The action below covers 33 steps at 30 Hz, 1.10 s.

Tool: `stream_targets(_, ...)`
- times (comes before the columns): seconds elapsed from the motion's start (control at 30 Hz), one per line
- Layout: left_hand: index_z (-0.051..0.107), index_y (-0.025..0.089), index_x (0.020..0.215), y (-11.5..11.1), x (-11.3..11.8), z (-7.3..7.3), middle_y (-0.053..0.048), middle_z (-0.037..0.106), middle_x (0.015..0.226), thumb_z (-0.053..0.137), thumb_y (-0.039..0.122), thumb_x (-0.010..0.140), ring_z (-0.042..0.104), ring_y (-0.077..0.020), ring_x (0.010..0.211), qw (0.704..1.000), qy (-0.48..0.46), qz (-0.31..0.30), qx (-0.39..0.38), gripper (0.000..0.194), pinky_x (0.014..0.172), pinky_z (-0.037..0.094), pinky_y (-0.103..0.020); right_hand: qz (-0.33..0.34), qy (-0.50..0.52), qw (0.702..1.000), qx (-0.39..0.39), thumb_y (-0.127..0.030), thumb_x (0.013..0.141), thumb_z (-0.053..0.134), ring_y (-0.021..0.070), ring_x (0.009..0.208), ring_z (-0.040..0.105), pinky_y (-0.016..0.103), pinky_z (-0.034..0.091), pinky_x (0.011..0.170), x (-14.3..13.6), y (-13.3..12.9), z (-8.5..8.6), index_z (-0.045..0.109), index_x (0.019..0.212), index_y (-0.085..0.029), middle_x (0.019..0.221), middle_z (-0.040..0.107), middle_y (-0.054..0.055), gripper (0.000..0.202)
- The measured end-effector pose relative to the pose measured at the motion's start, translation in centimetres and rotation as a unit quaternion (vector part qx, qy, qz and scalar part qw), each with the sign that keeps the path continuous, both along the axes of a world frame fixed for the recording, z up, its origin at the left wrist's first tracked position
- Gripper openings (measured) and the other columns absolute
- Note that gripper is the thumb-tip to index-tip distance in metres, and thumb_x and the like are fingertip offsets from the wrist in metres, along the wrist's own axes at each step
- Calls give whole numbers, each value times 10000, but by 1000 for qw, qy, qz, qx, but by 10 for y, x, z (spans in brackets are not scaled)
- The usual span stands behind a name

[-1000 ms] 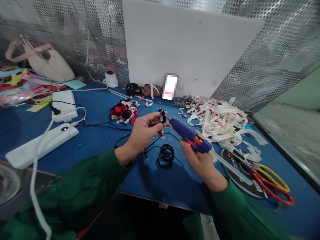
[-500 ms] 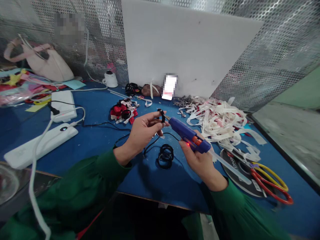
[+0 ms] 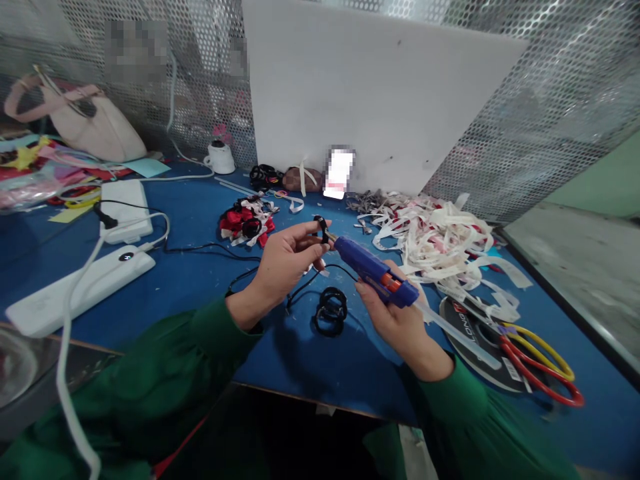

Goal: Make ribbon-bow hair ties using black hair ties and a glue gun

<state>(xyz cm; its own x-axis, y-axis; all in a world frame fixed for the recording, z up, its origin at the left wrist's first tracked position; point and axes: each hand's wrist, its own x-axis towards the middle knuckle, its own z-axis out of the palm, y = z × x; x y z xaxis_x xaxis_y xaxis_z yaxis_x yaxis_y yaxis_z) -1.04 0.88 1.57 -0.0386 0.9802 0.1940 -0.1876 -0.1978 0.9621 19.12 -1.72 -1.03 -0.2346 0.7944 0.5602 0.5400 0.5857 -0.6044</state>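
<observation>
Left hand [image 3: 275, 267] pinches black band [image 3: 325, 231], thumb against fingertips. Right hand [image 3: 400, 327] wraps blue glue gun [image 3: 363, 260], long axis slanting toward left hand, nozzle [image 3: 332, 236] at band's right side; contact probable, too small to confirm. Loose black loops [image 3: 331, 299] lie nearer the body.

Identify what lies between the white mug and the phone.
In the head view, a black bundle, then a brown checked object with pale strips over it.

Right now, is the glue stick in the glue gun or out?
Partly in: the clear glue stick juts from the back of the glue gun.
</observation>
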Motion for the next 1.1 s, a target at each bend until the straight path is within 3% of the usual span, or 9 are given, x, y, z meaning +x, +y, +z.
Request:
stream_targets(0.2, 766, 156, 1099, 0, 1, 2, 14, 685, 663, 753, 131, 727, 581, -99, 512, 1000, 6, -3, 0, 373, 500, 505, -241, 25, 48, 998, -43, -396, 939, 644, 151, 637, 574, 278, 415, 581, -1, 0, -2, 609, 921, -230, 742, 619, -9, 171)
stream_targets(0.43, 763, 163, 1106, 0, 0, -2, -3, 726, 736, 747, 136, 731, 607, -103, 560, 1000, 0, 4, 22, 376, 528, 514, -239, 43, 165, 977, -132, -500, 944, 601, 134, 514, 507, 284, 385, 496, -6, 2, -1, 673, 841, -197, 615, 577, -9, 328)
stream_targets(0.7, 768, 157, 935, -1, 0, 1, -40, 765, 787, 731, 197, 762, 619, -118, 578, 1000, 7, 9, 23, 181, 542, 515, -257, 98, 227, 950, -190, -482, 983, 564, 132, 498, 505, 288, 374, 496, -6, 4, 1, 687, 821, -202, 558, 544, -22, 346)
stream_targets(1.1, 657, 171, 916, 0, 0, 0, -34, 753, 752, 734, 203, 765, 618, -116, 551, 1000, 2, 7, 4, 173, 519, 487, -243, 139, 344, 877, -303, -469, 968, 581, 86, 460, 481, 263, 423, 507, -9, 7, 9, 680, 809, -180, 696, 662, 10, 344)
